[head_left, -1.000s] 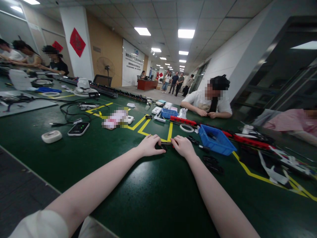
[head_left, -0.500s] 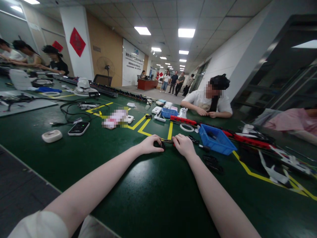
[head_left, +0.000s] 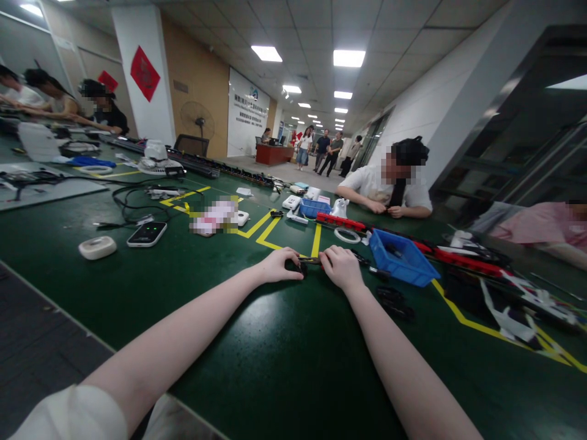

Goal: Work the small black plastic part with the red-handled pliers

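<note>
Both of my hands are over the green table, close together just in front of the yellow tape lines. My left hand (head_left: pixel 280 265) is curled, with a small black part (head_left: pixel 301 267) pinched between thumb and fingers. My right hand (head_left: pixel 341 267) is closed, palm down, around a slim dark tool (head_left: pixel 312 261) with a hint of red by the fingertips. The tool reaches across to the black part; its exact kind is hidden by the fingers. Right of this hand lie a dark cable end (head_left: pixel 378 272) and a bundle of black pieces (head_left: pixel 394 302).
A blue bin (head_left: pixel 403 263) stands right of my hands, with a red rail (head_left: pixel 472 261) behind it. White roll (head_left: pixel 347 235) lies beyond. On the left are a black-faced device (head_left: pixel 147 234), a white case (head_left: pixel 97 247) and cables. A person (head_left: pixel 394 183) sits across the table.
My hands stay nearly in place, still holding the same things. The view shifts very slightly. Far back, people standing have moved a little.
</note>
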Tool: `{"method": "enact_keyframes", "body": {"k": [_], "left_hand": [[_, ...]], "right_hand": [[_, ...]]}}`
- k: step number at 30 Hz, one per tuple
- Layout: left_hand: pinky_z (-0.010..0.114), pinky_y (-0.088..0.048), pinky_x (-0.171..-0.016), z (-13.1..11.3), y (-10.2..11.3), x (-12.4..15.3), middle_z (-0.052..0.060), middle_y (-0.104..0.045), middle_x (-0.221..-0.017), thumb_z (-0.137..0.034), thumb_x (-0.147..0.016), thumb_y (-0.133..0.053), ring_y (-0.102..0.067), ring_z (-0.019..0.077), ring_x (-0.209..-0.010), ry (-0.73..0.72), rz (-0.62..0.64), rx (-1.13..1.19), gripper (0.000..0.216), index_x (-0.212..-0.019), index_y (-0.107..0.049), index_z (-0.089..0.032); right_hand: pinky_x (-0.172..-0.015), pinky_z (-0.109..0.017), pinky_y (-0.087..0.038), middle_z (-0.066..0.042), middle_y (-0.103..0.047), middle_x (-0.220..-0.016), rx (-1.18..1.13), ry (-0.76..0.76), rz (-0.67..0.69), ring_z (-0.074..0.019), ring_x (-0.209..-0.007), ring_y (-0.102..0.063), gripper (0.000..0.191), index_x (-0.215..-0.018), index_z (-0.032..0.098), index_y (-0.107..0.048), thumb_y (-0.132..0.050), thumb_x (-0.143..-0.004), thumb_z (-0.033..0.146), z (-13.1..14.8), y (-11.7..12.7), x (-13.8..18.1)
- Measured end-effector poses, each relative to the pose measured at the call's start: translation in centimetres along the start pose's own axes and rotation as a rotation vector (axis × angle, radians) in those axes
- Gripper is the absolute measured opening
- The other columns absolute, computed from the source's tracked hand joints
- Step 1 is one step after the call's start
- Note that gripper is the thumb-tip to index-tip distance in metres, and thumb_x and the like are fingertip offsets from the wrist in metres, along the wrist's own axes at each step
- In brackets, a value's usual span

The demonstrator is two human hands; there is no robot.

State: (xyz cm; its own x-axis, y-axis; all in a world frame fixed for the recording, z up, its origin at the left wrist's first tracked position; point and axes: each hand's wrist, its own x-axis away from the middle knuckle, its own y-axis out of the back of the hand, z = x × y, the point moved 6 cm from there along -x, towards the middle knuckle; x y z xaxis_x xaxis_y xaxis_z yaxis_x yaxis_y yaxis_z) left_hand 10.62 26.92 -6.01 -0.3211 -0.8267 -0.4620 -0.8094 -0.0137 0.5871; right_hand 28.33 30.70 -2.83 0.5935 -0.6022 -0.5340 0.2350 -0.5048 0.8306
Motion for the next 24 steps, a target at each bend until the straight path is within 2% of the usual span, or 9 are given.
{"method": "enact_keyframes", "body": {"k": [10, 24], "left_hand": [[0.038, -0.049, -0.093, 0.09, -0.07, -0.02, 0.010, -0.068, -0.105, -0.038, -0.066, -0.085, -0.064, 0.0240, -0.101, 0.010, 0.001, -0.033, 0.044, -0.098, -0.065, -0.014], [0.040, -0.047, -0.101, -0.32, -0.10, -0.01, 0.010, -0.068, -0.110, -0.035, -0.070, -0.082, -0.064, 0.0241, -0.107, -0.013, 0.031, -0.026, 0.031, -0.090, -0.069, -0.016]], "right_hand": [[-0.078, -0.032, -0.033, -0.008, -0.066, -0.088, -0.008, 0.036, 0.008, -0.0188, -0.083, -0.056, 0.040, -0.083, 0.018, -0.064, -0.033, -0.101, 0.035, 0.28, -0.01, 0.02], [-0.074, -0.032, -0.032, -0.008, -0.066, -0.083, -0.034, 0.077, 0.064, -0.0179, -0.078, -0.057, 0.040, -0.079, 0.018, -0.064, -0.035, -0.100, 0.034, 0.53, -0.47, -0.02]]}}
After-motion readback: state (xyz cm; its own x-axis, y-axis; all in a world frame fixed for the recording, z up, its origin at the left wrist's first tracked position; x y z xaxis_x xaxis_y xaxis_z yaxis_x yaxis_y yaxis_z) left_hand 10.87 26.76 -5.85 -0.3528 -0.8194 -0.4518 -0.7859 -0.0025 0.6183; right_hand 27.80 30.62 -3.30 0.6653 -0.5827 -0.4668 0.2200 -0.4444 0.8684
